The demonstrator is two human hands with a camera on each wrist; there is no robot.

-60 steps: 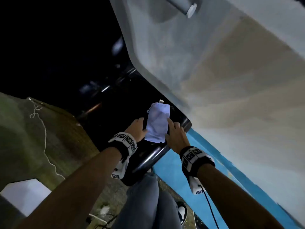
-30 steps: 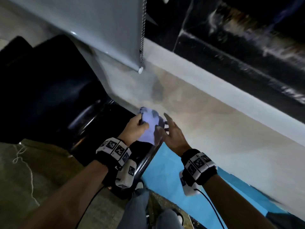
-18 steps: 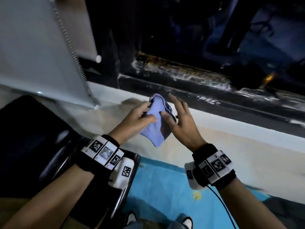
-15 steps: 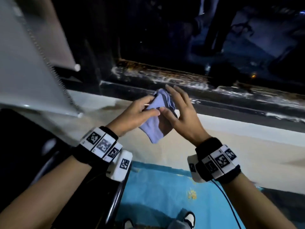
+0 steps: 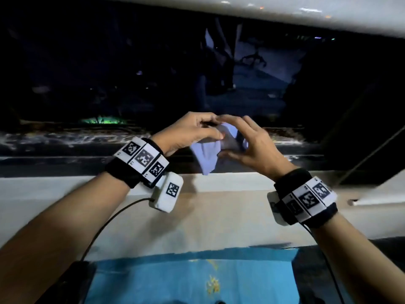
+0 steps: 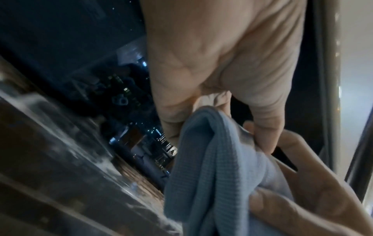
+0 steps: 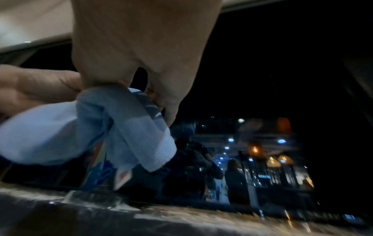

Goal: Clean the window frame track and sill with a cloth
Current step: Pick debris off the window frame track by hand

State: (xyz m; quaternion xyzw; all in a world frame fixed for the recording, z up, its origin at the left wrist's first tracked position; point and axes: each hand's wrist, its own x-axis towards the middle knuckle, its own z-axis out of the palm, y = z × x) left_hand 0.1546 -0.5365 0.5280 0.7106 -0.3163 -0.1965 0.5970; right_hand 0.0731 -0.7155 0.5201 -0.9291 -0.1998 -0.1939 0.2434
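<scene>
A pale blue ribbed cloth (image 5: 207, 153) hangs bunched between both hands, in the air above the window track. My left hand (image 5: 192, 132) pinches its upper left part with thumb and fingers; in the left wrist view the cloth (image 6: 212, 167) drapes down from that pinch. My right hand (image 5: 245, 143) holds the cloth's right side, thumb underneath and fingers curved over the top; the right wrist view shows the cloth (image 7: 125, 127) gripped below the palm. The dark, dusty window track (image 5: 76, 139) runs left to right behind the hands. The pale sill (image 5: 54, 189) lies just below them.
Dark window glass (image 5: 109, 73) with night lights fills the upper view. A blind's white lower edge (image 5: 285, 12) crosses the top. A beige wall (image 5: 208, 220) drops below the sill to a blue surface (image 5: 175, 279). A dark slanted frame edge (image 5: 372, 150) stands at the right.
The cloth was lifted from the black chair up to the window. Both hands now hold it higher, in front of the track, and the view has turned square onto the window.
</scene>
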